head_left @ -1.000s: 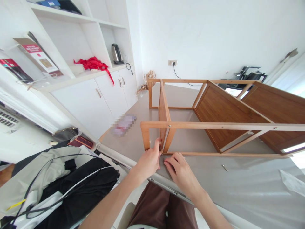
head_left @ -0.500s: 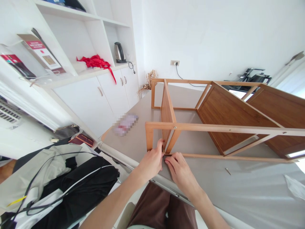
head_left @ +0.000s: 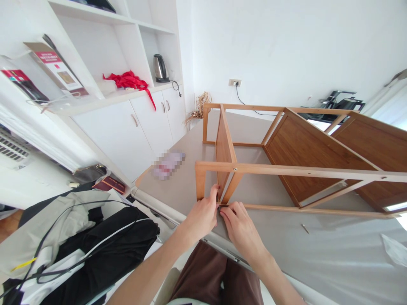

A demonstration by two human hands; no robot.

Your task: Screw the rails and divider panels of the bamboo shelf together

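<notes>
A wooden shelf frame (head_left: pixel 267 169) with slatless brown panels lies on its side on the grey tabletop (head_left: pixel 270 237). My left hand (head_left: pixel 205 212) is closed around its near lower corner, where the end shelf panel (head_left: pixel 225 142) meets the bottom rail. Right beside it, my right hand (head_left: pixel 237 218) pinches a small dark piece at that same joint. The fingers cover most of this piece, so its kind is hidden. On the tabletop to the right of my hands lies a small thin metal piece, perhaps a screw (head_left: pixel 305 228).
A blurred-out packet (head_left: pixel 168 164) lies left of the frame. Clear plastic (head_left: pixel 393 250) rests at the right edge. White cabinets (head_left: pixel 111 131) with a kettle (head_left: pixel 160 68) and red ribbon (head_left: pixel 129 80) stand at the left. Black clothing (head_left: pixel 124 243) and cables are piled lower left.
The view has shifted very slightly. Both hands stay at the same joint, and the frame has not visibly moved on the table.
</notes>
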